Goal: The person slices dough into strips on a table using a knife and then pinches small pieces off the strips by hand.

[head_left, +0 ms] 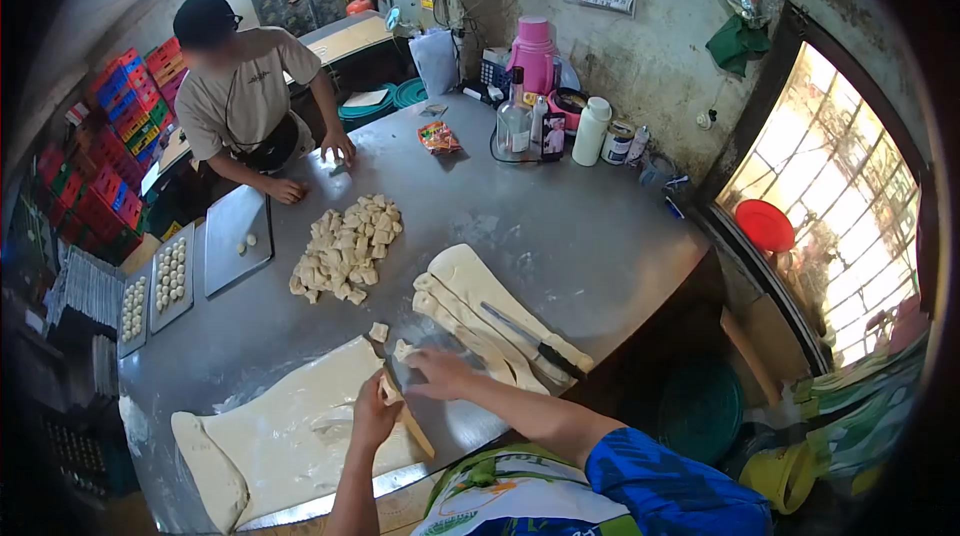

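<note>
A wide flattened dough sheet [290, 426] lies along the near edge of the metal table, its left end folded over. At its right edge, my left hand [374, 414] is closed on a bit of pale dough. My right hand [440, 374] has its fingers apart, just right of a small dough piece [402, 349]; another piece [379, 332] lies beyond. Long dough strips [480, 301] stretch to the right, with a black-handled knife [530, 336] on them. Further back sits a heap of cut dough pieces [350, 246]. A narrow brown strip [416, 431] borders the sheet's right edge.
Across the metal table [600, 266], another person [250, 96] stands with both hands at its far edge. Trays [238, 244] with dough balls line the left side. Bottles [515, 121], a pink flask [532, 54] and a red packet [438, 137] stand or lie at the back.
</note>
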The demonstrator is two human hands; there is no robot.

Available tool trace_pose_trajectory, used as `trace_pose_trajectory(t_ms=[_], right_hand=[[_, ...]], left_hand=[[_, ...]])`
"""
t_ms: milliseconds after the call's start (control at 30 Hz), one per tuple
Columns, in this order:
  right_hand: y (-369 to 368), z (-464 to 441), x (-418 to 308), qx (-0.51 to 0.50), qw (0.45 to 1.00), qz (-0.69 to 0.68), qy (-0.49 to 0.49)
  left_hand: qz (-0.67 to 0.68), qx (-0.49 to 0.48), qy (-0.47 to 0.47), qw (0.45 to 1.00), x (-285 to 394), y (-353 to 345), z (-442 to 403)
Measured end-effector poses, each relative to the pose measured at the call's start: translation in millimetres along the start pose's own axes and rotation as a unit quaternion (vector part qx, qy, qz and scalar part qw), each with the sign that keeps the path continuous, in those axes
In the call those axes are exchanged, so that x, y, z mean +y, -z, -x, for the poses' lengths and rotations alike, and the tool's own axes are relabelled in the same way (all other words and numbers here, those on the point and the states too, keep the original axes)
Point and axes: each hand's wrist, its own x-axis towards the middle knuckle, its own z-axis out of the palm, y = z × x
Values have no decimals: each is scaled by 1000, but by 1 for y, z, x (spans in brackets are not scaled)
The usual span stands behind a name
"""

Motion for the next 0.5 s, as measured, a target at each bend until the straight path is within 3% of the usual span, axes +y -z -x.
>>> trace_pose_trajectory(t_ms=[67,133,167,233,300,333,400,467,500], right_hand=[[-1,-12,-10,20,998,-52,24],[14,-4,-33,-148,960,-223,81],[13,1,-38,-155,958,-229,80],[17,-4,-45,-58,968,-230,85],[22,-10,-48,44,969,-228,83],[23,-13,-47,47,969,-228,82],[23,-17,-41,-8,994,-109,0],[23,-21,-33,-58,995,14,-85],[18,-19,-28,-56,994,14,-90]], left_hand=[[-62,108,-143,982,3,-12,-24],[-121,204,-270,933,1,-22,-30],[-124,203,-262,935,-5,-22,-21],[15,108,-60,992,-24,-8,-15],[156,-1,144,977,-39,2,-11],[155,-3,143,977,-36,3,-10],[-32,-78,15,996,-26,3,1],[-216,-151,-118,958,-14,7,7],[-213,-156,-120,957,-11,11,8]])
